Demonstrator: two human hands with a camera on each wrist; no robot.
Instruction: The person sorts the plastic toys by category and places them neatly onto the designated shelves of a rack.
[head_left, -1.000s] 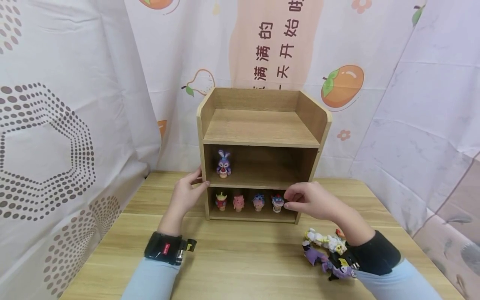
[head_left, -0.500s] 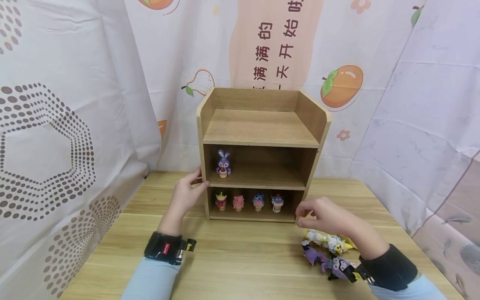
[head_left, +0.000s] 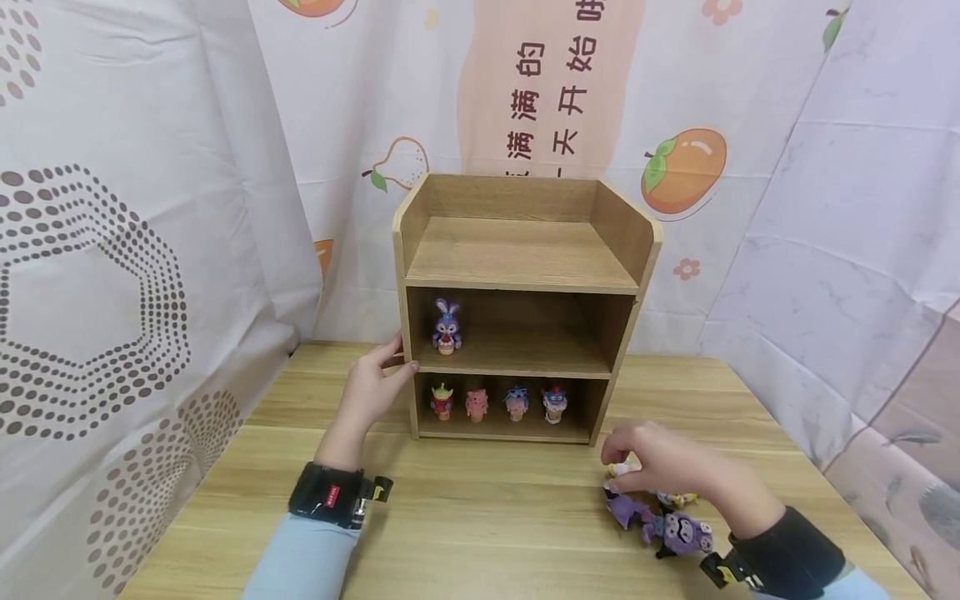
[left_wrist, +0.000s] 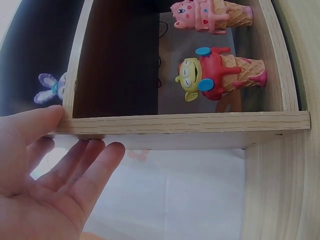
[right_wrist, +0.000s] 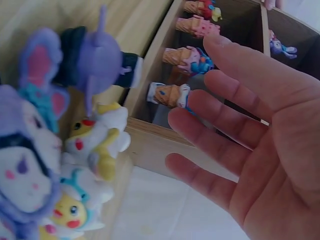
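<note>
A wooden shelf unit (head_left: 517, 258) stands on the table (head_left: 487, 517). A purple rabbit figure (head_left: 447, 327) stands at the left of its middle shelf. Several small ice-cream-cone figures (head_left: 516, 402) line the bottom shelf. My left hand (head_left: 378, 379) rests on the unit's left side panel (left_wrist: 180, 122), thumb on the front edge and straight fingers (left_wrist: 95, 165) along the outside. My right hand (head_left: 637, 462) hovers just over a pile of plush-like toys (head_left: 667, 525), fingers (right_wrist: 240, 130) spread and holding nothing. A white and yellow toy (right_wrist: 97, 142) and purple ones (right_wrist: 30, 150) lie beside it.
Patterned curtains (head_left: 112, 208) close in the table at the back and on both sides. The top shelf (head_left: 517, 250) and the right part of the middle shelf (head_left: 547, 346) hold nothing. Bare tabletop lies in front of the unit.
My right hand has drawn back from the rightmost cone figure on the bottom shelf and come down over the toy pile. The left hand has stayed on the side panel.
</note>
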